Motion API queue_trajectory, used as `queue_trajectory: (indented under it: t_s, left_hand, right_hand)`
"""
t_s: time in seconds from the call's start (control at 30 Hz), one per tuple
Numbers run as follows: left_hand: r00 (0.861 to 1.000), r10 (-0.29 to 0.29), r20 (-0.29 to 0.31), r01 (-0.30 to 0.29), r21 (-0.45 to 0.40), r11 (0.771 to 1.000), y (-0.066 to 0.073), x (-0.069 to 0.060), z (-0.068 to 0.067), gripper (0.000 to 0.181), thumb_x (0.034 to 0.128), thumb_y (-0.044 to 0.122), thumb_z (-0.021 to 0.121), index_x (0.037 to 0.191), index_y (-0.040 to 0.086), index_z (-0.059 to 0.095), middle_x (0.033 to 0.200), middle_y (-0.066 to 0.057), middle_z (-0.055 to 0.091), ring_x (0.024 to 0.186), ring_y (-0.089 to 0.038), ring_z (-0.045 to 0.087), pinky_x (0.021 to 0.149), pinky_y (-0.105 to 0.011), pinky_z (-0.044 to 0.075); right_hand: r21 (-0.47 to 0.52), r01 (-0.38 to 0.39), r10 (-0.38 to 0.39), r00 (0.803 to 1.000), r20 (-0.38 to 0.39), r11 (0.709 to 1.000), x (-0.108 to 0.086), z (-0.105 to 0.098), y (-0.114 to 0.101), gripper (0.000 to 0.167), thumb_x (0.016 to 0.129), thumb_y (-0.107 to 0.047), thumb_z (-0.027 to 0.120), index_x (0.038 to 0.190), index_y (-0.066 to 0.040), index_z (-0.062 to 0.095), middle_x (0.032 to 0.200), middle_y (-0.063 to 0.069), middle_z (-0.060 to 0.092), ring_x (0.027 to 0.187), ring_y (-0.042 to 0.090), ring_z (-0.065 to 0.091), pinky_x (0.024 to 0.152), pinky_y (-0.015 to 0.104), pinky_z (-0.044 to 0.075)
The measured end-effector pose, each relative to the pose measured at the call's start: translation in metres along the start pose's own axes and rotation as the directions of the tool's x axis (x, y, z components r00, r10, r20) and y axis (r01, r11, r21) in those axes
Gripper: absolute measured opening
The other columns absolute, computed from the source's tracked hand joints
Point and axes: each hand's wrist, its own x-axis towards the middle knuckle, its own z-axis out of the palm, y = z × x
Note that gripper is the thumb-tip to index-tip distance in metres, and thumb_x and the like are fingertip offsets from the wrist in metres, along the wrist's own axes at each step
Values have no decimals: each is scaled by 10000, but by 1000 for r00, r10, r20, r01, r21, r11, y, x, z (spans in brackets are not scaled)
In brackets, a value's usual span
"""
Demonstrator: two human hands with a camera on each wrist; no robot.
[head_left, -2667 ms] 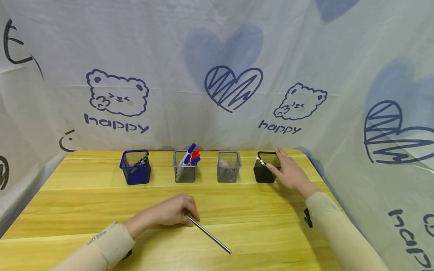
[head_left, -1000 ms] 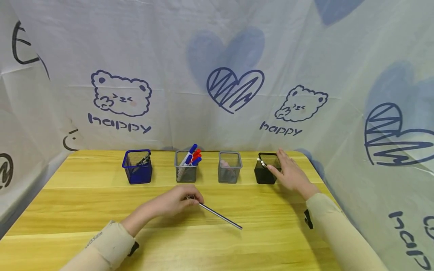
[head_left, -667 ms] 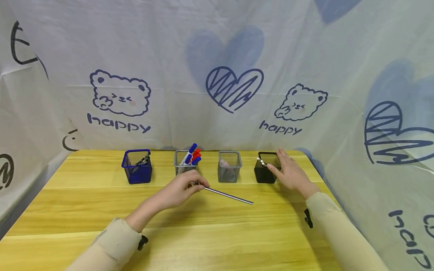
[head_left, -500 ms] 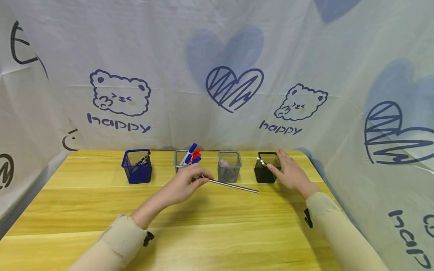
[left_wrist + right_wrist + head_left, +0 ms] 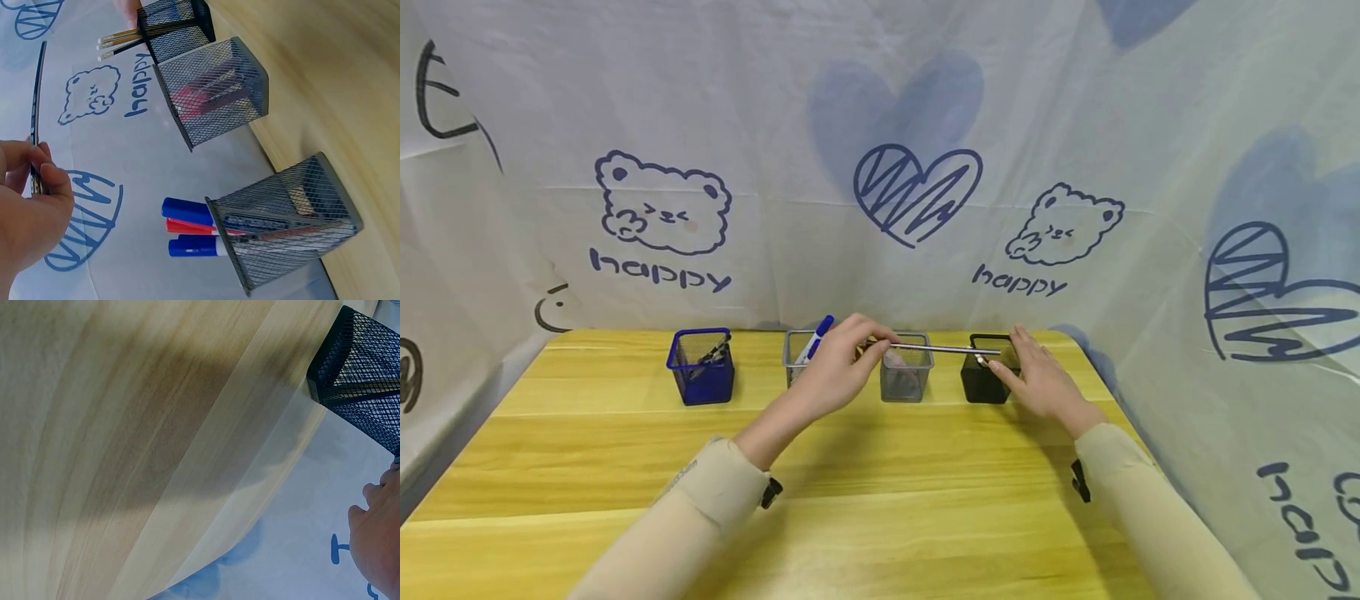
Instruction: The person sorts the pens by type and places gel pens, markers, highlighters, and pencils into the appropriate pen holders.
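Observation:
My left hand (image 5: pixel 846 362) pinches a slim, dark pencil with a light stripe (image 5: pixel 951 348) between thumb and fingers. It is held up in front of the two grey mesh holders, nearly level, its far end over the black mesh pen holder (image 5: pixel 987 385). Several pencils with white ends (image 5: pixel 115 42) stand in that holder. My right hand (image 5: pixel 1047 379) rests against its right side, fingers straight and thumb at the front rim. In the right wrist view the black holder shows only in part, at the right edge.
Left of the black holder stand a grey mesh holder with something pink (image 5: pixel 904 382), another grey one with blue and red markers (image 5: pixel 194 244), and a blue mesh holder (image 5: pixel 709 385) with dark pens. A printed cloth (image 5: pixel 760 125) hangs behind the wooden table (image 5: pixel 880 533).
My left hand has lifted the pencil from low over the table, up and rightward to the holders. The pencil has turned from slanting to nearly level. My right hand has stayed put.

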Motion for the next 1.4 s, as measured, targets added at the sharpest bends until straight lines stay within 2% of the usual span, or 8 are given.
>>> queue_trajectory:
  t_s: [0.17, 0.4, 0.67, 0.9, 1.13, 1.27, 1.4]
  left_hand:
    - [1000, 19, -12, -18, 58, 998, 2, 18, 6, 212, 1088, 106, 550, 1194, 82, 731, 1084, -41, 610, 887, -163, 559, 738, -320, 520]
    - [999, 22, 24, -25, 163, 986, -1, 43, 17, 214, 1091, 103, 539, 1176, 72, 733, 1052, -43, 583, 864, -174, 536, 718, -297, 506]
    - [998, 0, 58, -13, 218, 976, -3, 62, 32, 225, 1093, 98, 533, 1205, 46, 720, 1138, -91, 611, 972, -213, 599, 827, -325, 554]
    - [998, -35, 46, 24, 217, 976, -2, 73, 48, 227, 1080, 100, 565, 1257, 52, 700, 1163, -81, 622, 978, -196, 621, 830, -297, 570]
    - [998, -63, 10, 60, 190, 980, 0, 78, 62, 236, 1058, 102, 614, 1285, 65, 669, 1186, -65, 654, 1014, -187, 656, 858, -280, 584]
    - [997, -59, -49, 65, 123, 990, 0, 80, 72, 252, 1019, 92, 679, 1269, 64, 664, 1152, -56, 719, 998, -180, 699, 855, -270, 595]
    - [995, -25, -95, 29, 42, 999, -1, 79, 83, 250, 980, 74, 727, 1224, 56, 674, 1079, -53, 774, 938, -163, 738, 790, -232, 602]
  right_hand:
    - [5, -8, 8, 1000, 6, 1000, 0, -1, 0, 948, 1053, -701, 285, 1663, -20, 32, 1740, 169, -6, 1594, 395, 71, 1291, 563, 72]
    - [10, -10, 10, 1000, 24, 1000, 1, -2, -1, 956, 1053, -701, 283, 1659, -13, 12, 1737, 179, -29, 1593, 400, 37, 1286, 573, 52]
    - [18, -16, 15, 1000, 24, 1000, 0, -3, -3, 958, 1051, -702, 290, 1660, -14, 17, 1740, 166, -25, 1599, 379, 32, 1294, 548, 47]
    - [15, -18, 18, 1000, 19, 1000, -1, -4, -4, 958, 1052, -701, 288, 1659, -5, 29, 1738, 188, 1, 1594, 398, 69, 1293, 554, 71]
    - [20, -19, 19, 1000, 15, 1000, 1, -4, -6, 965, 1049, -706, 289, 1659, -6, 27, 1735, 209, 21, 1590, 413, 70, 1289, 564, 92]
    - [18, -17, 17, 1000, 10, 1000, 2, -3, -5, 962, 1050, -703, 289, 1659, -6, 26, 1736, 202, 10, 1591, 409, 74, 1291, 558, 83]
    - [11, -20, 20, 1000, 18, 1000, 1, -2, -2, 959, 1053, -699, 285, 1657, -1, 22, 1736, 194, -7, 1593, 401, 65, 1292, 555, 73]
